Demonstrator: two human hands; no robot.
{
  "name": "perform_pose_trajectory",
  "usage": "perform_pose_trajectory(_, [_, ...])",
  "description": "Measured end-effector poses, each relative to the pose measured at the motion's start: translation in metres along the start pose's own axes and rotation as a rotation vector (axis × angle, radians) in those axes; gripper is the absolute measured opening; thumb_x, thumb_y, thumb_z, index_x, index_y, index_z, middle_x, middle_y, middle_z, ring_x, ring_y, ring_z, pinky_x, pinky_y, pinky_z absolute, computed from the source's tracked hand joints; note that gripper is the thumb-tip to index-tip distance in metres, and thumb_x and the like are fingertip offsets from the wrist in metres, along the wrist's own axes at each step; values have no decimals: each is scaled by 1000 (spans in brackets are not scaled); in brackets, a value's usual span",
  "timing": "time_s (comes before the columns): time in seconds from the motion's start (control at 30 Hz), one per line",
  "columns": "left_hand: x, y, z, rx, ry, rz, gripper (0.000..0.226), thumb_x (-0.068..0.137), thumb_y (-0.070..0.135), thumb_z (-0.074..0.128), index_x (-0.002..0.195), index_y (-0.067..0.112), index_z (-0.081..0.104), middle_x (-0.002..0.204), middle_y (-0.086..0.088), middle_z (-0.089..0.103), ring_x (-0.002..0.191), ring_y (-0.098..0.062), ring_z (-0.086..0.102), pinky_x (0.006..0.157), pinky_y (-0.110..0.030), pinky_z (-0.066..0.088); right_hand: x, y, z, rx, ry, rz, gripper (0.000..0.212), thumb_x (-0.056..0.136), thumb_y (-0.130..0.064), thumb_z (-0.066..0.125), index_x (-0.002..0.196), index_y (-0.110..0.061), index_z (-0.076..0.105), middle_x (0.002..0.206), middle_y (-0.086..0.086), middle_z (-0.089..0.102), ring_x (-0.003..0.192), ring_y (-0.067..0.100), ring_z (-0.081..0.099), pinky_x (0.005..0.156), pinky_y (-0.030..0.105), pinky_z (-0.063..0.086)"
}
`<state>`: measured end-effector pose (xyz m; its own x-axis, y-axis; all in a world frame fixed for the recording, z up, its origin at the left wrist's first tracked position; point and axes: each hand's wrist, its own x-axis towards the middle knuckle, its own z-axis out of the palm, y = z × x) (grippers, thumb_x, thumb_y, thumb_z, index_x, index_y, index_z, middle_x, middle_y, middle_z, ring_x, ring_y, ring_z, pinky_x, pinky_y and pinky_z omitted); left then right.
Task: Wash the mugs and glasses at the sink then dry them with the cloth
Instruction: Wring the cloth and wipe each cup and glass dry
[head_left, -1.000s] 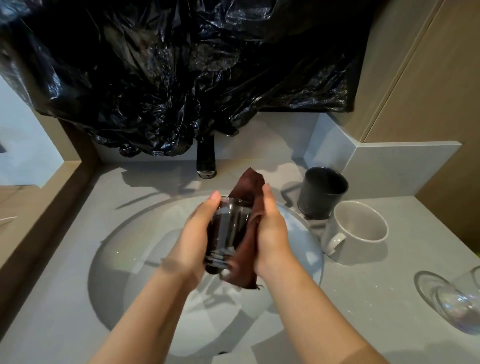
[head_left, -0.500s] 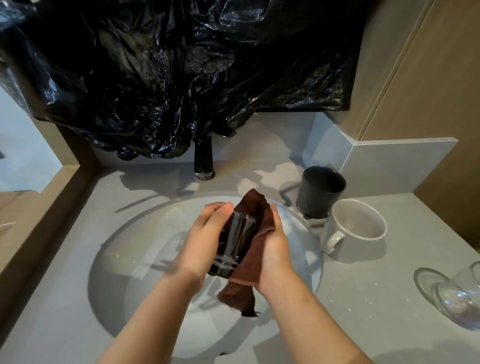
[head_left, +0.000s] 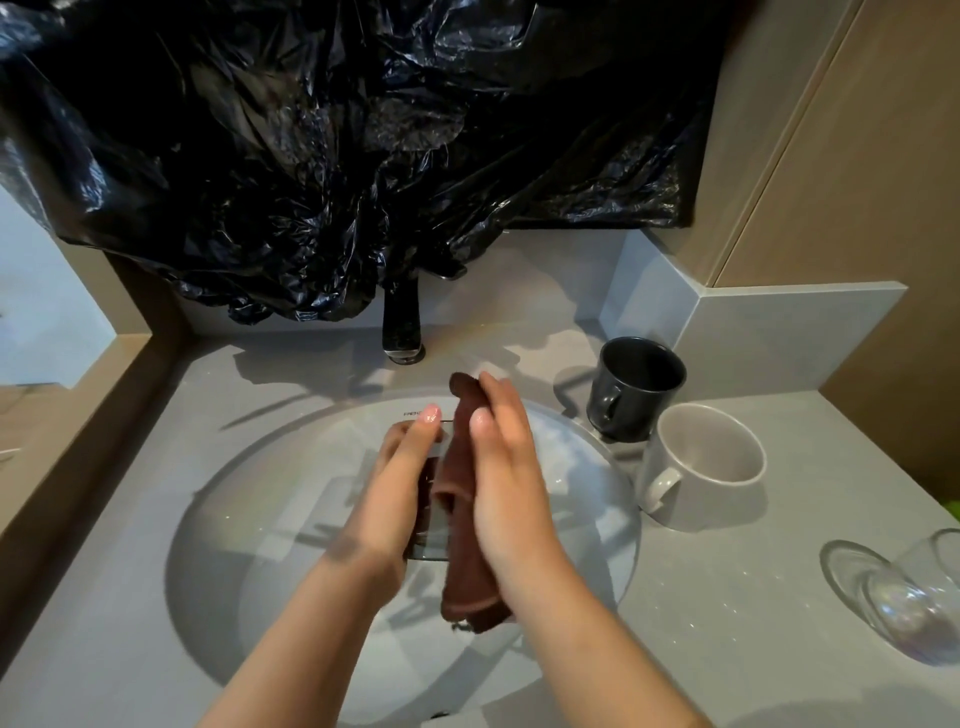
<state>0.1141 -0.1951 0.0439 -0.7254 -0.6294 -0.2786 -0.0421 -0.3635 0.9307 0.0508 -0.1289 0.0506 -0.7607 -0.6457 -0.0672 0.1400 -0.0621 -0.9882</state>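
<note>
Brown cloth (head_left: 460, 525) held against a clear glass (head_left: 427, 540) over the sink (head_left: 249, 519).
Black plastic sheeting (head_left: 363, 156) covers the wall above the grey countertop (head_left: 727, 597); a dark faucet (head_left: 401, 327) stands behind the basin. On the counter to the right stand a dark mug (head_left: 636, 395) and, just beside it, a pale mug (head_left: 701, 462), both upright; further right a second glass (head_left: 909, 597) lies on its side. Left hand (head_left: 395, 499) grips the clear glass above the basin, fingers curled round its side. Right hand (head_left: 509, 478) holds the cloth against the glass's opposite side, cloth pinched between thumb and near-straight fingers, its tail hanging below the palm. Most of the glass is hidden.
</note>
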Motion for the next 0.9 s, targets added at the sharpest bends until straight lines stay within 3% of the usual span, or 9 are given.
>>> perform_pose_trajectory(0.13, [-1, 3, 3, -31, -32, 48, 56, 53, 53, 81, 98, 25, 60, 90, -5, 69, 76, -16, 69, 61, -33, 53, 14, -21, -14, 349, -69, 436, 47, 86, -56, 54, 70, -17, 72, 66, 6, 69, 65, 23, 65, 73, 31, 52])
perform_pose_trajectory(0.27, [9, 8, 3, -89, 81, 99, 47, 63, 38, 77, 98, 12, 57, 80, -6, 67, 69, -19, 66, 59, -31, 53, -5, -4, 2, 192, -21, 264, 37, 95, -51, 41, 118, -31, 63, 106, -1, 72, 96, 16, 67, 94, 40, 50])
perform_pose_trajectory(0.37, [13, 6, -4, -229, 78, 76, 60, 68, 42, 78, 108, 3, 56, 89, -13, 62, 76, -23, 64, 68, -38, 51, -19, 12, 10, -398, -121, -122, 52, 97, -41, 36, 140, -59, 15, 155, -22, 17, 141, 2, 21, 116, 33, 25])
perform_pose_trajectory(0.43, [8, 4, -4, -282, -3, -21, 65, 75, 46, 72, 121, 3, 56, 102, -14, 67, 89, -27, 67, 69, -37, 54, -12, 6, 4, -549, -122, -238, 50, 99, -37, 35, 140, -57, 16, 154, -30, 1, 141, -7, 3, 115, 24, 17])
perform_pose_trajectory(0.53, [3, 5, -2, -235, -53, -13, 62, 74, 46, 68, 121, 8, 60, 105, -13, 71, 90, -26, 71, 60, -30, 56, 7, -7, -4, -165, -188, -139, 32, 95, -43, 45, 119, -63, 42, 153, -17, 27, 132, -12, 26, 108, 15, 24])
perform_pose_trajectory(0.63, [2, 10, 5, -196, -30, 31, 64, 68, 46, 74, 113, 4, 56, 89, -11, 68, 74, -22, 68, 56, -31, 56, 15, -20, -8, 272, -177, 209, 33, 87, -56, 52, 93, -29, 70, 98, 1, 71, 87, 13, 69, 82, 28, 54])
perform_pose_trajectory(0.7, [2, 10, 8, -169, 32, 73, 51, 63, 47, 69, 99, 14, 56, 78, -3, 66, 66, -17, 66, 57, -32, 55, 13, -17, -13, 321, -174, 313, 44, 92, -51, 46, 78, -16, 68, 65, 2, 70, 55, 12, 67, 55, 19, 53])
perform_pose_trajectory(0.8, [6, 8, 10, -121, 158, 185, 46, 61, 46, 66, 94, 18, 52, 88, -9, 62, 78, -21, 64, 69, -37, 54, -2, 1, -6, 132, -142, 212, 25, 100, -35, 39, 109, -31, 63, 98, -5, 72, 84, 4, 69, 80, 25, 55])
perform_pose_trajectory(0.9, [7, 5, 9, -219, 205, 151, 45, 65, 42, 68, 99, 18, 51, 96, -12, 65, 87, -25, 67, 76, -41, 56, -16, 13, 0, -144, -128, -38, 49, 96, -27, 50, 134, -54, 34, 134, -19, 51, 121, 0, 49, 107, 28, 40])
